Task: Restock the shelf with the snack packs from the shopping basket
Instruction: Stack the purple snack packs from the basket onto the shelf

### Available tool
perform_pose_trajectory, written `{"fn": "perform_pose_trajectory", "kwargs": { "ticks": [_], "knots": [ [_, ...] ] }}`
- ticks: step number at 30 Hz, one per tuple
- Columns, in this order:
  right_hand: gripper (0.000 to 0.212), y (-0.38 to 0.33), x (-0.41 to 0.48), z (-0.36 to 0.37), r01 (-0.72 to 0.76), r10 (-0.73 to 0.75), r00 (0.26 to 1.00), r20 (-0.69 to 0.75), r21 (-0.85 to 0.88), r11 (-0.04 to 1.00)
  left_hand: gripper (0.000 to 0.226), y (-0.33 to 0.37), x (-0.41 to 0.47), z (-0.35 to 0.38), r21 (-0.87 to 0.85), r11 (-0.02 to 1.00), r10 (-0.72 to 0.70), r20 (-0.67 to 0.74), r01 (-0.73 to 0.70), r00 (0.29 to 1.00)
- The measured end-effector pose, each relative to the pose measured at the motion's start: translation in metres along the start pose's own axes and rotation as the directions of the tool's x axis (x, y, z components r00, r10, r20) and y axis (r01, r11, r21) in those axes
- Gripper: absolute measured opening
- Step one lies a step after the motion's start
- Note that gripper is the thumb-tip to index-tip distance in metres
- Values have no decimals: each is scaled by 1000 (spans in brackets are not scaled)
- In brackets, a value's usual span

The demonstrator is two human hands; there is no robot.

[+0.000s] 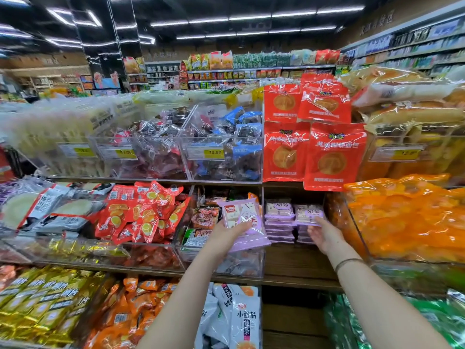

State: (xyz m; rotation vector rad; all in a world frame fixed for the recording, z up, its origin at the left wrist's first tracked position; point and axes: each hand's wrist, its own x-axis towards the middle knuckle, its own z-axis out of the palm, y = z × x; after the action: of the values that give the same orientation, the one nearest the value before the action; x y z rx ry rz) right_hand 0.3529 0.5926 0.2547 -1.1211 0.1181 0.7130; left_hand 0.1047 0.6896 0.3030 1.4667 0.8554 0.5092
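My left hand point(226, 235) grips a lilac snack pack point(245, 222) from below, holding it tilted in front of the middle shelf point(289, 263). Two stacks of the same lilac packs point(279, 217) stand on that wooden shelf, just right of the held pack. My right hand point(324, 235) reaches to the right-hand stack point(308, 214), fingers spread and touching the front edge of its top pack. The shopping basket is out of view.
Clear bins of red point(143, 212) and brown snack packs point(205, 217) sit left of the lilac stacks. Orange bags point(407, 217) fill a bin on the right. Red bread bags point(334, 154) hang above. White packs point(239, 318) lie on the shelf below.
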Motion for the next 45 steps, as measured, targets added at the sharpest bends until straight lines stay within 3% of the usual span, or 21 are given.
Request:
{"fn": "perform_pose_trajectory", "kwargs": {
  "ticks": [6, 9, 11, 13, 15, 18, 21, 24, 29, 32, 35, 40, 45],
  "knots": [
    [44, -12, 7, 10, -23, 17, 999, 33, 183, 983, 25, 0, 2, -1, -10, 1000, -1, 21, 1, 1000],
    [45, -7, -2, 12, 50, -46, 998, -31, 127, 991, 25, 0, 1, -1, -4, 1000, -11, 13, 11, 1000],
    [50, 0, -17, 14, 51, -37, 996, -76, 187, 981, 24, -1, 2, 0, 9, 1000, -17, 13, 17, 1000],
    [46, 8, -42, 20, 93, -91, 995, -40, 48, 994, 25, 0, 3, 0, 22, 1000, -18, 12, 18, 1000],
    [33, 21, -65, 29, 235, -205, 967, 149, -224, 946, 29, -1, 3, -1, 41, 999, -15, 2, 15, 1000],
    [21, 39, -101, 43, 485, -188, 841, 507, -552, 679, 44, 0, 1, -1, 43, 999, -29, -1, 29, 1000],
    [25, 48, -112, 48, 582, -155, 785, 600, -630, 514, 63, 2, -1, 0, 24, 999, -40, -1, 40, 999],
    [26, 45, -106, 47, 505, -86, 819, 567, -641, 578, 64, 4, -4, 1, 43, 999, -18, 24, 17, 1000],
    [18, 47, -89, 30, 153, 55, 884, 464, -400, 904, 103, 2, -4, 4, 137, 991, 8, -12, -6, 1000],
    [20, 44, -73, 15, 70, 22, 931, 365, -238, 969, 85, -1, -1, 3, 139, 990, -3, -81, 14, 997],
    [30, 37, -55, 5, 84, -38, 969, 246, -178, 980, 78, -3, 2, 3, 142, 989, -29, -89, 42, 996],
    [40, 28, -28, 14, 234, -188, 967, 173, -304, 923, 79, -4, 7, 4, 140, 989, -33, -96, 46, 995],
    [33, 17, -10, 49, 339, -270, 940, 210, -455, 824, 79, -8, 9, 4, 156, 986, -40, -109, 57, 993]
  ]
}}
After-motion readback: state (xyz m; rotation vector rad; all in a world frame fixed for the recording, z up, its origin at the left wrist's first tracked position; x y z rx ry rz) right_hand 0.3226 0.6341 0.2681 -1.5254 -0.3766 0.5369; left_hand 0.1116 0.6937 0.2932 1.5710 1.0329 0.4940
